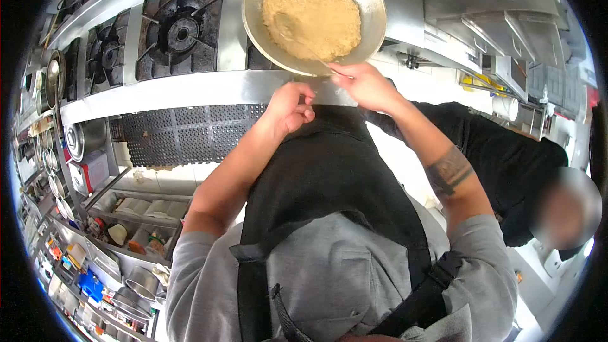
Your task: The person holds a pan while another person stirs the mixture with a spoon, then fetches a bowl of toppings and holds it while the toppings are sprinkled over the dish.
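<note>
A wide round metal pan (252, 25) sits on the range at the top of the view, filled with a pale tan, crumbly food (323, 9). My right hand (364, 85) is closed at the pan's near rim on the thin handle of what looks like a spoon (312, 49). The spoon's head is down in the food on the left side, partly buried. My left hand (291, 107) hovers in front of the range's front edge, below the pan and apart from it. Its fingers are loosely curled, with a gap to the thumb and nothing visible between them.
Black burner grates (180, 31) line the range left of the pan. A perforated black mat (190, 136) lies on the floor. Shelving with containers (136, 225) stands at lower left. Another person in black (506, 158) is close on my right, near steel drawers (500, 31).
</note>
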The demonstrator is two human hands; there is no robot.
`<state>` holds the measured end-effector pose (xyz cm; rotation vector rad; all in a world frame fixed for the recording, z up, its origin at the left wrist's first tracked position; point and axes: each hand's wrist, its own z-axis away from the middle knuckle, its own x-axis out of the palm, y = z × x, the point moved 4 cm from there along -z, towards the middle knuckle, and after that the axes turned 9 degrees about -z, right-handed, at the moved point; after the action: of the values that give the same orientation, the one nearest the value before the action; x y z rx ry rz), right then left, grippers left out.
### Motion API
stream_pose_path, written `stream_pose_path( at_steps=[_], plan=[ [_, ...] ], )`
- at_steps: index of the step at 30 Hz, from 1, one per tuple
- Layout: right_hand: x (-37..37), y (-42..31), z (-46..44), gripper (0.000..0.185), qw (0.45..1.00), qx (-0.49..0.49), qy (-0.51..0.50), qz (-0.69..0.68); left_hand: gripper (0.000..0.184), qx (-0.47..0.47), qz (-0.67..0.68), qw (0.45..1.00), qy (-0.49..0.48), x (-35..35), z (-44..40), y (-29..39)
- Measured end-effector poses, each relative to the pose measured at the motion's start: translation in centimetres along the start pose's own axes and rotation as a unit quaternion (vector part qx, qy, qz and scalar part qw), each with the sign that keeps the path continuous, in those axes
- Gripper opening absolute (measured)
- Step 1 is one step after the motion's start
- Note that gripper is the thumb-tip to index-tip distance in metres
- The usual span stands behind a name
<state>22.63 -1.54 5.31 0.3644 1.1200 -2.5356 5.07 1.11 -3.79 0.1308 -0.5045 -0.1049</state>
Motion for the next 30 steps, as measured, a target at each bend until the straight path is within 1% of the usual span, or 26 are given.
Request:
stream_pose_path(
  at_steps=[1, 3, 5, 7, 9, 10, 11, 13, 14, 15, 16, 17, 18, 19, 20, 21, 22, 23, 25, 26, 27, 28, 29, 30],
  plan=[
    [-1.1, 1.0, 0.4, 0.038, 1.000, -0.001, -0.003, 0.004, 0.017, -0.001, 0.008, 1.000, -0.005, 0.1, 0.0, 0.1],
    [-2.8, 2.3, 0.9, 0.038, 0.993, -0.071, 0.061, 0.074, 0.016, -0.001, 0.022, 1.000, -0.013, -0.2, -0.4, -0.2],
    [-3.3, 1.9, 0.2, 0.038, 0.992, -0.071, 0.067, 0.080, 0.015, -0.001, 0.036, 0.999, -0.017, -0.5, -0.7, -0.3],
    [-3.0, 1.5, -1.5, 0.038, 0.991, -0.071, 0.073, 0.083, 0.016, 0.006, 0.025, 0.999, -0.046, -0.7, -0.8, -0.3],
    [-1.4, 1.4, -4.5, 0.037, 0.981, -0.080, 0.114, 0.131, 0.015, 0.010, 0.021, 0.999, -0.035, -0.3, -0.1, -0.2],
    [0.5, 2.9, -6.2, 0.036, 0.969, -0.145, 0.129, 0.155, 0.014, 0.012, 0.014, 0.999, -0.029, 0.0, 0.1, -0.1],
    [1.9, 1.5, -5.8, 0.040, 0.969, -0.141, 0.106, 0.171, 0.014, 0.012, 0.013, 0.999, -0.029, 0.1, 0.1, -0.1],
    [2.9, 2.1, -3.9, 0.050, 0.956, -0.164, 0.075, 0.231, 0.015, 0.008, 0.018, 1.000, -0.002, 0.1, 0.0, -0.1],
    [2.3, 1.5, -2.0, 0.050, 0.956, -0.161, 0.077, 0.231, 0.015, 0.006, 0.017, 1.000, -0.005, 0.0, 0.0, -0.2],
    [0.8, 1.2, 0.4, 0.053, 0.942, -0.067, 0.022, 0.328, 0.013, 0.011, 0.025, 1.000, -0.015, -0.1, -0.2, -0.3],
    [-0.9, 2.0, 2.3, 0.057, 0.907, 0.030, -0.034, 0.418, 0.012, 0.017, 0.035, 0.999, -0.026, -0.1, -0.4, -0.4],
    [-3.1, 3.8, 3.9, 0.062, 0.878, 0.010, -0.069, 0.473, 0.012, 0.014, 0.037, 0.999, -0.033, -0.2, -0.6, -0.5],
    [-5.7, 5.4, 5.2, 0.067, 0.861, 0.002, -0.071, 0.504, 0.012, 0.011, 0.044, 0.998, -0.040, -0.5, -0.8, -0.5],
    [-8.2, 3.7, 6.4, 0.063, 0.823, 0.039, -0.042, 0.565, 0.011, 0.010, 0.051, 0.998, -0.046, -0.6, -0.9, -0.6],
    [-10.6, 1.3, 7.7, 0.057, 0.804, 0.007, -0.001, 0.595, 0.011, 0.010, 0.051, 0.998, -0.040, -0.5, -0.9, -0.6],
    [-12.9, 1.0, 8.1, 0.056, 0.797, -0.029, 0.043, 0.601, 0.011, 0.010, 0.051, 0.998, -0.041, -0.4, -0.7, -0.6],
    [-14.2, 0.1, 8.2, 0.053, 0.794, -0.025, 0.059, 0.604, 0.011, 0.014, 0.042, 0.999, -0.032, -0.3, -0.4, -0.5],
    [-15.0, 0.5, 7.5, 0.053, 0.794, -0.023, 0.062, 0.604, 0.011, 0.020, 0.033, 0.999, -0.022, -0.3, -0.3, -0.3],
    [-16.0, 1.3, 5.3, 0.048, 0.805, -0.079, 0.052, 0.585, 0.011, 0.024, 0.020, 0.999, -0.035, -1.0, -0.5, -0.1],
    [-15.9, 1.8, 4.1, 0.048, 0.805, -0.079, 0.050, 0.585, 0.012, 0.027, 0.012, 0.999, -0.045, -1.4, -0.5, 0.0],
    [-15.1, 1.9, 2.7, 0.046, 0.824, -0.113, 0.054, 0.552, 0.012, 0.026, 0.015, 0.999, -0.043, -1.7, -0.6, 0.2],
    [-14.0, 2.4, 1.2, 0.044, 0.842, -0.146, 0.055, 0.516, 0.012, 0.025, 0.018, 0.999, -0.021, -2.1, -0.5, 0.6],
    [-12.9, 3.8, -0.5, 0.044, 0.845, -0.147, 0.049, 0.512, 0.012, 0.021, 0.019, 1.000, 0.002, -2.5, -0.2, 0.9],
    [-11.8, 5.4, -2.3, 0.046, 0.885, -0.154, 0.023, 0.439, 0.012, 0.027, 0.019, 0.999, 0.001, -2.7, 0.3, 1.5]
  ],
)
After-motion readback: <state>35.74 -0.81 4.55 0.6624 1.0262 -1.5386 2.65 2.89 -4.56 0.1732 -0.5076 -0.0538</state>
